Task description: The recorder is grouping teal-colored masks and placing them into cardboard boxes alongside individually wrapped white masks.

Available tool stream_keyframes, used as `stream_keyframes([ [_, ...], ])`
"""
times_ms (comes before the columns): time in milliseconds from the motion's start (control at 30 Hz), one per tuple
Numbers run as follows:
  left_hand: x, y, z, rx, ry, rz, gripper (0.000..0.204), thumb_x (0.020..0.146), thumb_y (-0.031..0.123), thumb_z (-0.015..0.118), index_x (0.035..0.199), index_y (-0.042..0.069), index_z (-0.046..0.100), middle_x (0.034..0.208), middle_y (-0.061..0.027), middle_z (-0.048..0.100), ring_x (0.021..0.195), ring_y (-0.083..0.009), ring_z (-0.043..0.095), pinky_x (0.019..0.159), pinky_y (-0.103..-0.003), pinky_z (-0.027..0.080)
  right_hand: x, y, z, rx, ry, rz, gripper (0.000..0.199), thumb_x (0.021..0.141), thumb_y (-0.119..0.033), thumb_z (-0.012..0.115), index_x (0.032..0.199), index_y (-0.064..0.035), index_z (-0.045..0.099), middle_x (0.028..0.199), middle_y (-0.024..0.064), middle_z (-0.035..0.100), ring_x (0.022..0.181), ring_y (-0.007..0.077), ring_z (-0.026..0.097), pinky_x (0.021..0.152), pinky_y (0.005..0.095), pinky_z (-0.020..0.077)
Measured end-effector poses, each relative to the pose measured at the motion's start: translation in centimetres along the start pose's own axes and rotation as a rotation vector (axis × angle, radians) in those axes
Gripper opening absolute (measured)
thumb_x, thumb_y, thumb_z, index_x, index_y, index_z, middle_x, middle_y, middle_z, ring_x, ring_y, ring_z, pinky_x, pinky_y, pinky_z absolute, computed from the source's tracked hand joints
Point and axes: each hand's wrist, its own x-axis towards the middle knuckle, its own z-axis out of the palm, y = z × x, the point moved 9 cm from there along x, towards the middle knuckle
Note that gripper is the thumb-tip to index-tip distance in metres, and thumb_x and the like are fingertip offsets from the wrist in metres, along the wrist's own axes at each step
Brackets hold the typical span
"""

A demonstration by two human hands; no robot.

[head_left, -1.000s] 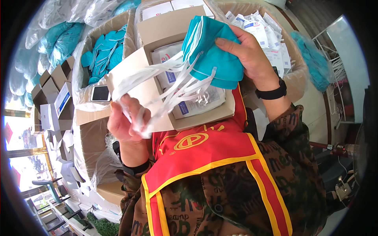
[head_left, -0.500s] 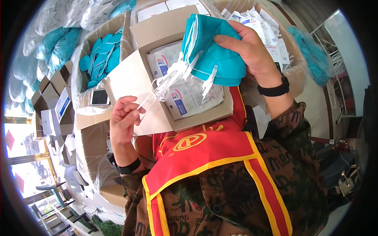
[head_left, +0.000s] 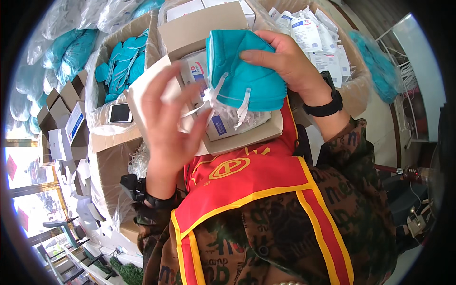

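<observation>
My right hand pinches a small stack of folded teal face masks, thumb on top, above an open cardboard box. White ear loops hang from the masks' left side, bunched together near the lower left corner. Beside them is my left hand, blurred by motion, its fingers spread and apart from the masks. Whether a loop touches its fingertips is hard to make out. Inside the box lie flat white printed packets, partly covered by the masks.
On the left, a plastic-lined carton holds loose teal masks, with a phone on its near edge. At the back right, another lined carton holds white packets. Bagged masks are piled far left.
My left hand has let go of the stretched ear loops, risen toward the box and spread its fingers. My right hand has shifted the masks slightly left and nearer.
</observation>
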Motion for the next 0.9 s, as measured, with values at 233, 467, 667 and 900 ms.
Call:
stream_keyframes([
  [233,0.0,2.1,4.5,0.197,-0.266,0.224,0.053,0.066,0.002,0.068,0.115,0.021,0.066,0.147,-0.0126,0.040,0.137,-0.0348,0.034,0.111,-0.048,0.022,-0.6,1.2,1.4,0.217,-0.062,0.159,0.044,0.085,-0.024,0.071,0.118,0.0022,0.059,0.105,0.0098,0.067,0.089,0.0146,0.066,0.078,0.0262,0.0549],
  [467,1.5,3.7,2.7,0.186,-0.179,0.289,0.039,0.071,0.007,0.067,0.107,0.019,0.066,0.128,-0.0043,0.058,0.127,-0.0247,0.048,0.110,-0.044,0.025,-1.6,3.8,4.1,0.480,-0.193,0.286,0.043,0.090,-0.025,0.064,0.122,0.0023,0.055,0.109,0.0109,0.065,0.090,0.0151,0.066,0.078,0.0269,0.0558],
  [667,2.1,1.8,1.9,0.141,-0.296,0.285,0.037,0.062,0.002,0.062,0.099,0.005,0.063,0.105,-0.0110,0.063,0.101,-0.0310,0.060,0.092,-0.046,0.045,-4.0,7.1,2.6,0.375,-0.143,0.199,0.044,0.094,-0.032,0.061,0.123,0.0009,0.056,0.113,0.0077,0.064,0.100,0.0126,0.062,0.085,0.0301,0.0526],
  [900,0.5,-0.1,3.1,0.135,-0.432,0.071,0.034,0.061,0.001,0.067,0.094,0.001,0.055,0.088,-0.0141,0.057,0.084,-0.0351,0.055,0.070,-0.043,0.046,-6.5,3.3,8.5,-0.332,-0.480,-0.018,0.026,0.091,-0.021,0.063,0.107,-0.0002,0.064,0.097,0.0158,0.065,0.091,0.0246,0.061,0.082,0.0307,0.0457],
])
